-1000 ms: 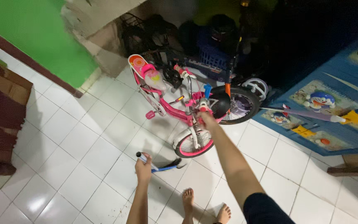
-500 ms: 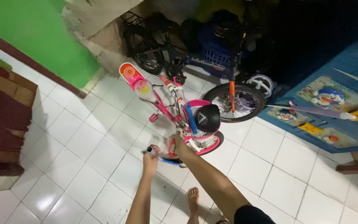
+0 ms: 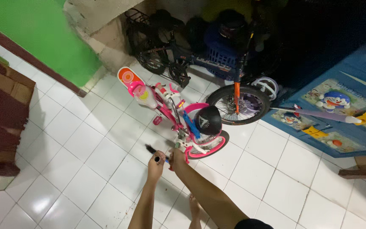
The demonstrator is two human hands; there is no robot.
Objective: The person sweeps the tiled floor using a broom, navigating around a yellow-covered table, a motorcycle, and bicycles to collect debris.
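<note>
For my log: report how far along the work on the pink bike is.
Done: the pink bike stands upright on the tiles, in front of the dark bicycle. In hand: the right hand grips its handlebar end; the left hand holds a blue tool with a black grip. Left: the tool seems not yet applied to either wheel.

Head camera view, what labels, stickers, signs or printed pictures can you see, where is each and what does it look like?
Round sticker on the pink bike's rear panel: orange and white, left of centre.
Triangular white emblem on the black helmet in the bike's basket.
Cartoon cat pictures on the blue mat, right side: blue, white, yellow.
</note>
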